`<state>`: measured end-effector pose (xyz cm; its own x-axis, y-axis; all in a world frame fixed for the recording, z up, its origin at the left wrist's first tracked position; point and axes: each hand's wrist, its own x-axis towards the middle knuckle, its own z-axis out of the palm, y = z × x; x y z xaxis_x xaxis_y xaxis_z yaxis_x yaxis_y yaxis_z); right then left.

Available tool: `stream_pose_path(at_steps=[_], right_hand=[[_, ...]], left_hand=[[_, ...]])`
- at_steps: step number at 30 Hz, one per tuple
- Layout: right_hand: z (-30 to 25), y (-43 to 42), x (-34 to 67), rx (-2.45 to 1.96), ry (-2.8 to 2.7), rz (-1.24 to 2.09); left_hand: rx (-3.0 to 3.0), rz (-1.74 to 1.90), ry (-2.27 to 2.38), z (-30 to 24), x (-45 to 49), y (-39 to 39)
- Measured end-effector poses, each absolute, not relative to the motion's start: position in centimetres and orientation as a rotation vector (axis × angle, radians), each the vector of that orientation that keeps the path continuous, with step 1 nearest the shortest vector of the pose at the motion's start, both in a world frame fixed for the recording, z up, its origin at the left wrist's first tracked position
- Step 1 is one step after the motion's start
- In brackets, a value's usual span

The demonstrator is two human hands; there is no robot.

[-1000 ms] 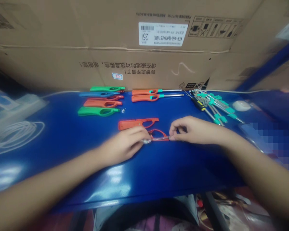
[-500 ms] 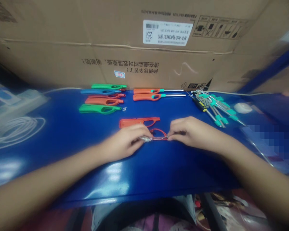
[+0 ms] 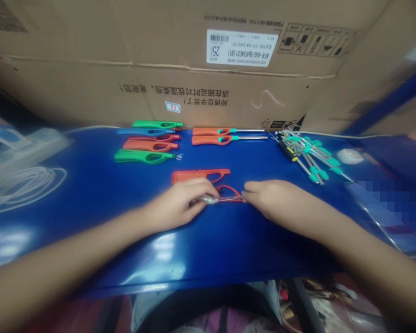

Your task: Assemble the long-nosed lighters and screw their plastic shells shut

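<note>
A red lighter shell half (image 3: 233,190) with a trigger loop lies between my two hands on the blue table. My left hand (image 3: 189,200) is closed around its handle end, and a clear tank-like part (image 3: 208,199) shows at the fingertips. Along the loop's lower edge runs a thin pale line, perhaps a wire. At the shell's narrow right end, my right hand (image 3: 275,199) has its fingertips pinched together at a tiny dark piece; what they grip is mostly hidden. Just behind my left hand rests another red shell half (image 3: 189,176), partly covered by it.
Several coloured lighter bodies (image 3: 145,156) lie at the back left, beside two orange lighters with metal rods (image 3: 215,139). Back right, metal rods with teal parts (image 3: 321,155) pile near a screwdriver (image 3: 288,151) and a white mouse (image 3: 349,156). A cardboard wall (image 3: 180,46) stands behind; coiled white cable (image 3: 34,187) sits left.
My right hand has turned slightly, its knuckles rolling lower while the fingertips stay at the shell's right end. My left hand and the shell have barely moved.
</note>
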<state>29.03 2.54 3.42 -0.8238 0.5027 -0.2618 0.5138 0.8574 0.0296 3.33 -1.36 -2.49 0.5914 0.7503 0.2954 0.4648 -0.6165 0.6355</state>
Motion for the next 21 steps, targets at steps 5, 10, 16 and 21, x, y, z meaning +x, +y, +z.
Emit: stream_pose_path(at_steps=[5, 10, 16, 21], right_hand=[[3.1, 2.9, 29.6, 0.815, 2.866, -0.221], [2.3, 4.6, 29.8, 1.040, 2.938, -0.788], [2.2, 5.5, 29.0, 1.345, 2.623, -1.028], [2.4, 5.7, 28.8, 1.259, 2.671, -0.958]], left_hand=[[2.316, 0.757, 0.971, -2.5, 3.3, -1.4], [2.303, 0.755, 0.989, -2.4, 3.4, -1.4], [2.281, 0.794, 0.993, -2.6, 3.7, -1.5], [2.279, 0.801, 0.988, -2.7, 3.7, -1.6]])
